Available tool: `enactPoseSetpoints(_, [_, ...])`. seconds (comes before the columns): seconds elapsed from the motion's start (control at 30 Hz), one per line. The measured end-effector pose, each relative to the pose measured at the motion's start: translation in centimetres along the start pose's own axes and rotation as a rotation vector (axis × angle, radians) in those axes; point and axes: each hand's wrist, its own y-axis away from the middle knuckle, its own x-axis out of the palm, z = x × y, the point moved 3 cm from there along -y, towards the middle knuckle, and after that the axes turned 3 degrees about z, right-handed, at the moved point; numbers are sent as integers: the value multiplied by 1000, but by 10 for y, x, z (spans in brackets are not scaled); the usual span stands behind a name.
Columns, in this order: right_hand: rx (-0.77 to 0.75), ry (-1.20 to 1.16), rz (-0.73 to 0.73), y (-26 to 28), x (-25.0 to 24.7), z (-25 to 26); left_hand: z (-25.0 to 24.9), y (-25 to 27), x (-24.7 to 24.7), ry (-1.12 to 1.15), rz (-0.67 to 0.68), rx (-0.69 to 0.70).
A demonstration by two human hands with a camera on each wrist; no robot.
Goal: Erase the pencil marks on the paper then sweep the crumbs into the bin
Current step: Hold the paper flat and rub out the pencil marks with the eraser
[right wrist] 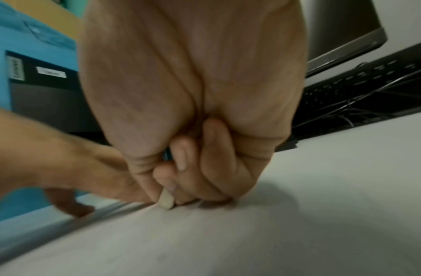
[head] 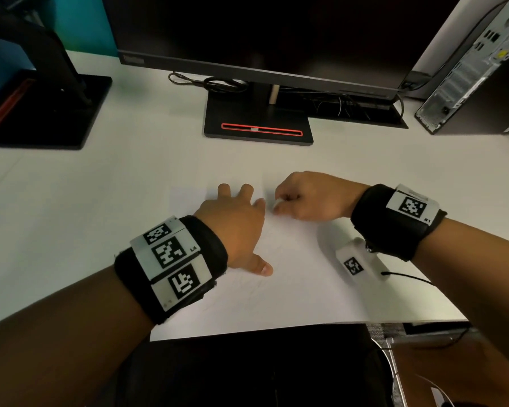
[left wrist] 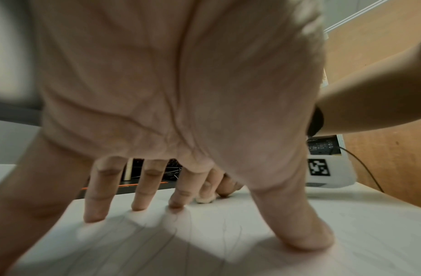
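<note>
A white sheet of paper [head: 291, 292] lies on the desk with faint pencil marks [head: 265, 251] across its middle. My left hand [head: 238, 221] lies flat on the paper, fingers spread and straight, holding it down; its fingertips [left wrist: 95, 216] press the sheet. My right hand [head: 303, 198] is just to its right, fingers curled, pinching a small white eraser [right wrist: 166, 201] whose tip touches the paper near the far edge. The eraser [left wrist: 205, 199] also shows beyond my left fingers. No bin is in view.
A monitor stand [head: 257, 124] with cables behind it sits straight ahead. A second black stand [head: 41, 113] is at the far left, a computer tower [head: 470, 77] at the far right. A dark chair seat [head: 247, 371] lies below the desk's near edge.
</note>
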Motion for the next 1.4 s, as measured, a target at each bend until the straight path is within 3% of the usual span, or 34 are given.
enactPoseSetpoints(0.13, [47, 46, -75, -3, -9, -7, 0, 1, 0, -12, -3, -2])
enactPoseSetpoints(0.27, [-25, 23, 0, 0, 1, 0, 0, 0, 0, -7, -3, 4])
enactPoseSetpoints(0.4, [41, 58, -74, -5, -10, -9, 0, 0, 1, -7, -10, 1])
enactPoseSetpoints(0.53, [-37, 55, -32, -5, 0, 2, 0, 1, 0, 4, -10, 5])
enactPoseSetpoints(0.7, [119, 86, -133, -7, -21, -25, 1, 3, 1, -17, -27, -2])
enactPoseSetpoints(0.9, [-70, 7, -10, -3, 3, 6, 5, -2, -5, -70, -29, 5])
enactPoseSetpoints(1.1, [11, 78, -77, -14, -11, -6, 6, -5, -6, -67, 13, -20])
enactPoseSetpoints(1.27, [-97, 32, 35, -9, 2, 8, 6, -5, -7, -49, 9, -25])
enactPoseSetpoints(1.4, [-15, 78, -61, -11, -12, -4, 7, -5, -5, -63, 16, -30])
